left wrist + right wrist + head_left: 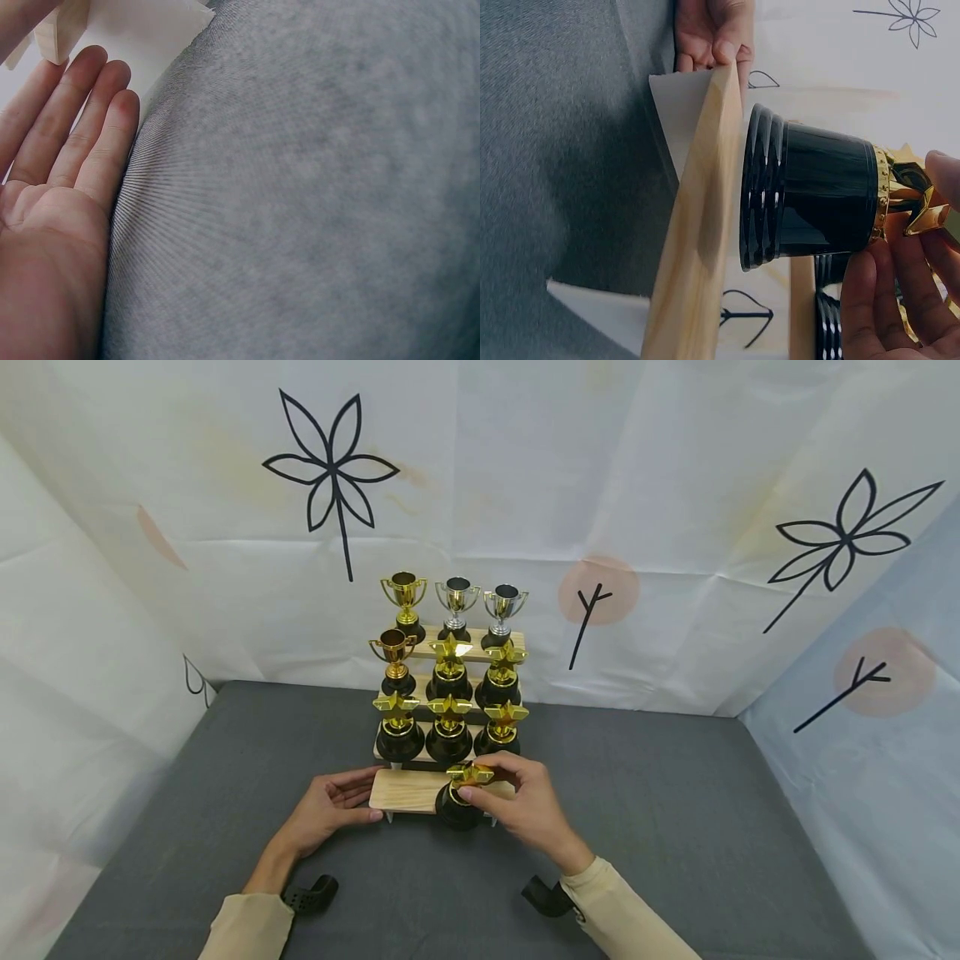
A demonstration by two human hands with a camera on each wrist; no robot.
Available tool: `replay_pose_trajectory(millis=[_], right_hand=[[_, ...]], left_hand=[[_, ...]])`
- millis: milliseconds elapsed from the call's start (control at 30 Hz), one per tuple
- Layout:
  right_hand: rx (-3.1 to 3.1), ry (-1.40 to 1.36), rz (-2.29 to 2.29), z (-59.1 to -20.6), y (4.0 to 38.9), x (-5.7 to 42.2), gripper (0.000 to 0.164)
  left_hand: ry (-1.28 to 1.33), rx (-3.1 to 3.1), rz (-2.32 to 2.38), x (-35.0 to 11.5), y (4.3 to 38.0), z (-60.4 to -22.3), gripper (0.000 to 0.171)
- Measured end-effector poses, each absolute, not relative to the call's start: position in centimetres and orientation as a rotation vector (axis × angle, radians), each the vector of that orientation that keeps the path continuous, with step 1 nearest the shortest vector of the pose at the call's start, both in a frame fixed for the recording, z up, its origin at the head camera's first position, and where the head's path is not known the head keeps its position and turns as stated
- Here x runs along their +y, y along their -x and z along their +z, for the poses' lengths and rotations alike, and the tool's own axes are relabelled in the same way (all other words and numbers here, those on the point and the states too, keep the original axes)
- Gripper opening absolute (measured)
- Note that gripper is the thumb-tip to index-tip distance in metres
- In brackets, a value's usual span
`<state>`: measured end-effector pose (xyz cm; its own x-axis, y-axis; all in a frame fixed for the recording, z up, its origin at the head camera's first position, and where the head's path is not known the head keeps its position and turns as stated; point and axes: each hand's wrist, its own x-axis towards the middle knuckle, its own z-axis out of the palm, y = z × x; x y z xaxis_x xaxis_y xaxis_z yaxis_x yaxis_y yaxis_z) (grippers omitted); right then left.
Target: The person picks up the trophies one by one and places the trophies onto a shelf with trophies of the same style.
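Note:
My right hand (525, 802) pinches a small star trophy (459, 806) by its gold star. In the right wrist view, its black ribbed base (810, 187) is held close over the lowest wooden shelf board (697, 225), with the fingers (915, 300) around the gold top. At the left end of that board (405, 791), my left hand (330, 806) lies with straight fingers and its thumb touching the end. In the left wrist view those fingers (82, 127) reach the board's end (60, 30).
Behind the lowest board, higher steps of the stand hold several star trophies (450, 731), gold cups (403, 593) and two silver cups (456, 597). A grey cloth (637, 793) covers the table. White printed fabric (525, 468) hangs behind and at the sides.

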<state>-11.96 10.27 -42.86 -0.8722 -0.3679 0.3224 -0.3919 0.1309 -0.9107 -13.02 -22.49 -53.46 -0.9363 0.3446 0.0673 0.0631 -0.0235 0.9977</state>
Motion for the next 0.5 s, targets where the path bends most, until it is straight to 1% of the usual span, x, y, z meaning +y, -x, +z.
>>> replay_pose_trajectory(millis=[167,500], right_hand=[[-2.358,-0.780,1.889,-43.3,12.1,9.0,0.026],[-2.326,-0.784,1.912,-43.1,12.3,6.6,0.030]], left_hand=[[-0.451,2.039,2.076,-22.5,13.0,-53.5,0.071],[-0.457,2.030,2.083,-22.5,13.0,-53.5,0.071]])
